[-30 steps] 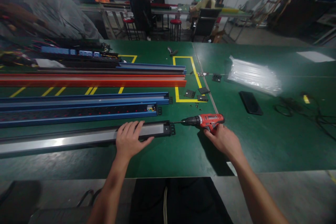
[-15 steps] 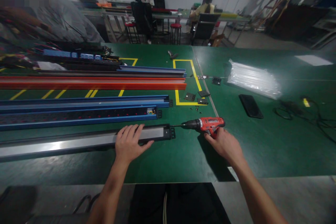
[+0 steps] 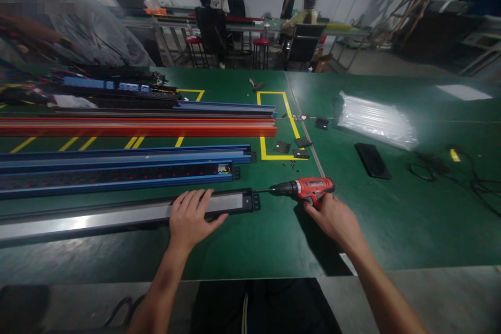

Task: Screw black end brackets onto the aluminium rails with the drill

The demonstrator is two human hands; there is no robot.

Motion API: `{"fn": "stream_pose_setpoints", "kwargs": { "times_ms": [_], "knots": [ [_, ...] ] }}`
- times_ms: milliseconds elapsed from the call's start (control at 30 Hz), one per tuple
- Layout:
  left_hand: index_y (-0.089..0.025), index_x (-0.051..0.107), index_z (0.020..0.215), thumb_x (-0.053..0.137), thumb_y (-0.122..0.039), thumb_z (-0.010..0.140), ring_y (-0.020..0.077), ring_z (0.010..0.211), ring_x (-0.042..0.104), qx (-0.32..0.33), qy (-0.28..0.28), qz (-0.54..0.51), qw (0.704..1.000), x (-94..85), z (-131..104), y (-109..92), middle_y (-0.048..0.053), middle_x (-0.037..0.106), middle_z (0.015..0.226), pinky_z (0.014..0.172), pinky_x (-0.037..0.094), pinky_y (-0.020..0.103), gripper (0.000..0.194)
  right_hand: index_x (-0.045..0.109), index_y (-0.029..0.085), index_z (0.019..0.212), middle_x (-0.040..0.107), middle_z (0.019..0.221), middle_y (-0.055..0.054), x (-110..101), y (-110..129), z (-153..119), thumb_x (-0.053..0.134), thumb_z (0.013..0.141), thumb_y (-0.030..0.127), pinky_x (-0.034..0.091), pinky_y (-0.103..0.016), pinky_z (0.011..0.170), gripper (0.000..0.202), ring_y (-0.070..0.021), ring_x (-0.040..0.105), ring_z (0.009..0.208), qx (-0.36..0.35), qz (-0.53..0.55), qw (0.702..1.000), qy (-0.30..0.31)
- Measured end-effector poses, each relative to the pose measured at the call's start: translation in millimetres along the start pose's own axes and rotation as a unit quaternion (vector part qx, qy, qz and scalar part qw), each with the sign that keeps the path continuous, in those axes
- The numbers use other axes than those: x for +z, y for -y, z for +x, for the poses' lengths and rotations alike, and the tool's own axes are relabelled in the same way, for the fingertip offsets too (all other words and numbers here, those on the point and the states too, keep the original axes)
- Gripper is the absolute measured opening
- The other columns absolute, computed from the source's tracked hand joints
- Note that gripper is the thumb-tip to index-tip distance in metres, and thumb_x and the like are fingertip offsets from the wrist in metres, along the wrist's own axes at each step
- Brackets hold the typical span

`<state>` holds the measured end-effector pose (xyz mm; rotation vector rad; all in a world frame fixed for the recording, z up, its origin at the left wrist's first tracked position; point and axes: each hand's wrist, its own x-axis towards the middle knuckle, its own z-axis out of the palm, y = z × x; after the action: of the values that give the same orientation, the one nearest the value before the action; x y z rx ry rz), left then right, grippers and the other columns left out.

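Note:
My right hand (image 3: pixel 334 219) is wrapped round the handle of a red cordless drill (image 3: pixel 316 185), which lies level and points left. Its long thin bit (image 3: pixel 264 190) reaches the end of a black channel rail (image 3: pixel 129 212) with a silvery inner face. At that end sits a black end cap (image 3: pixel 256 201) with holes. Whether a screw is at the bit's tip is too small to tell. My left hand (image 3: pixel 191 219) grips the rail near this end, fingers over the top and thumb along the near side.
Beyond lie blue rails (image 3: pixel 195 152) and an orange rail (image 3: pixel 156 130). Small black plates (image 3: pixel 301 142) and loose screws (image 3: pixel 292 165) lie behind the drill. Farther right are a black phone (image 3: pixel 372 160), a clear-wrapped bundle (image 3: pixel 378 120) and dark cables (image 3: pixel 473 177). People work in the background.
The view has tilted slightly. Both hands, the drill and the rail keep nearly the same positions relative to each other. In the background, a seated person's head has come up.

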<state>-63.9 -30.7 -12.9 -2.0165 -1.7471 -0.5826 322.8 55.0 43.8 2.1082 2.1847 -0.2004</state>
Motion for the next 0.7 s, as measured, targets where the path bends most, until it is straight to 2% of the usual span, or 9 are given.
{"fn": "stream_pose_setpoints", "kwargs": {
  "times_ms": [267, 467, 700],
  "knots": [
    [-0.017, 0.067, 0.126, 0.068, -0.069, 0.081, 0.0347, 0.106, 0.067, 0.007, -0.007, 0.004, 1.0, 0.4, 0.3, 1.2, 0.015, 0.073, 0.113, 0.101, 0.046, 0.051, 0.068, 0.063, 0.013, 0.097, 0.074, 0.091, -0.018, -1.9, 0.0, 0.9, 0.048, 0.096, 0.061, 0.047, -0.037, 0.069, 0.05, -0.0316, 0.073, 0.083, -0.008, 0.0, 1.0, 0.005],
    [-0.017, 0.067, 0.124, 0.068, -0.067, 0.081, 0.0347, 0.104, 0.067, 0.016, -0.014, 0.011, 1.0, -1.6, 2.0, 0.4, 0.016, 0.073, 0.112, 0.099, 0.047, 0.051, 0.067, 0.064, 0.012, 0.097, 0.074, 0.091, -0.019, -1.9, 1.6, 0.4, 0.049, 0.097, 0.058, 0.049, -0.037, 0.071, 0.048, -0.0318, 0.073, 0.085, -0.017, -0.009, 1.0, -0.009],
    [-0.019, 0.066, 0.125, 0.069, -0.068, 0.08, 0.0334, 0.104, 0.067, 0.015, -0.014, 0.006, 1.0, -0.2, 0.4, 2.3, 0.014, 0.073, 0.112, 0.098, 0.047, 0.05, 0.067, 0.065, 0.013, 0.094, 0.073, 0.087, -0.019, 2.7, -0.1, 2.0, 0.047, 0.096, 0.06, 0.049, -0.039, 0.068, 0.05, -0.0312, 0.072, 0.078, -0.029, -0.001, 0.999, -0.03]
  ]
}}
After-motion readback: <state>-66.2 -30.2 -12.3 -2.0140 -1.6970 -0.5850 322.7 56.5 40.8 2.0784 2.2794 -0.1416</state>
